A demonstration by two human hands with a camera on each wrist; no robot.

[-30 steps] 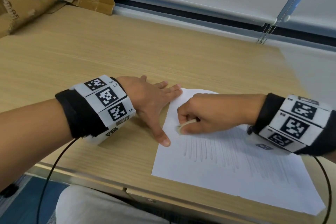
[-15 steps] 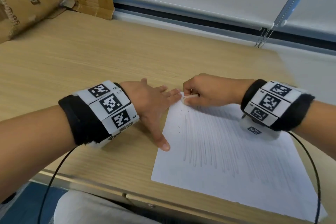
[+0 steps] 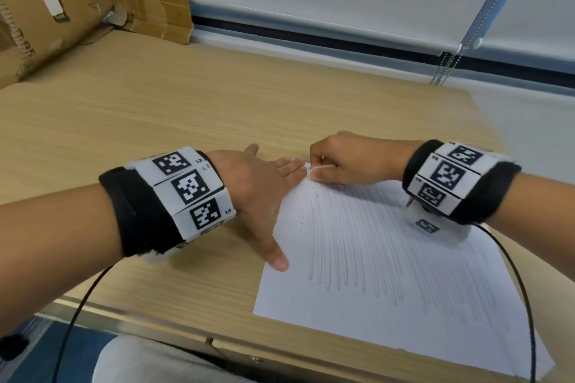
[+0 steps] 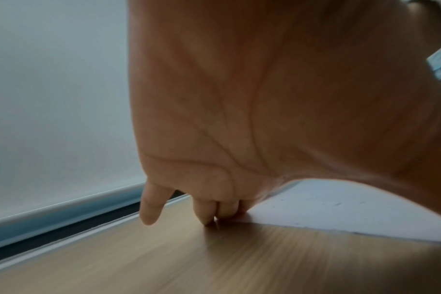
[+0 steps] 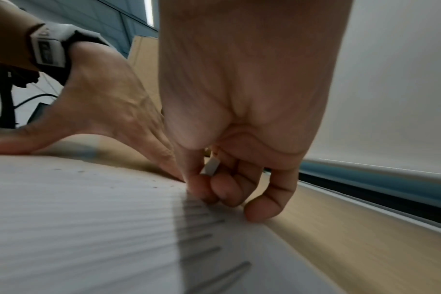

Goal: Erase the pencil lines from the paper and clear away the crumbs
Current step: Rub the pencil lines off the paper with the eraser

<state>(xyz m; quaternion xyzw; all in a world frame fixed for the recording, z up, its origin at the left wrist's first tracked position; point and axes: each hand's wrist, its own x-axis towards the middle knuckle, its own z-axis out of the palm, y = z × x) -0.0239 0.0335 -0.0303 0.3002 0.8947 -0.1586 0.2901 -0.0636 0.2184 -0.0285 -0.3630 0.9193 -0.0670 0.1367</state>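
A white sheet of paper (image 3: 389, 283) with several long pencil lines (image 3: 357, 242) lies on the wooden desk (image 3: 186, 109). My right hand (image 3: 348, 162) pinches a small white eraser (image 3: 312, 172) at the paper's far left corner; the right wrist view shows the eraser (image 5: 210, 166) between thumb and fingers. My left hand (image 3: 264, 190) lies flat with spread fingers on the paper's left edge, thumb (image 3: 275, 255) on the sheet. Small dark crumbs (image 3: 306, 196) dot the paper near the corner. In the left wrist view the fingertips (image 4: 214, 214) press down at the paper's (image 4: 340, 210) edge.
Cardboard boxes (image 3: 77, 0) stand at the back left of the desk. A window blind with a bead chain (image 3: 445, 68) runs along the far side. The desk's front edge (image 3: 186, 336) is close below the paper. Cables (image 3: 77, 305) hang from both wristbands.
My right hand has moved the eraser from the middle of the paper's left side up to the far left corner. The left hand has stayed pressing on the paper's edge.
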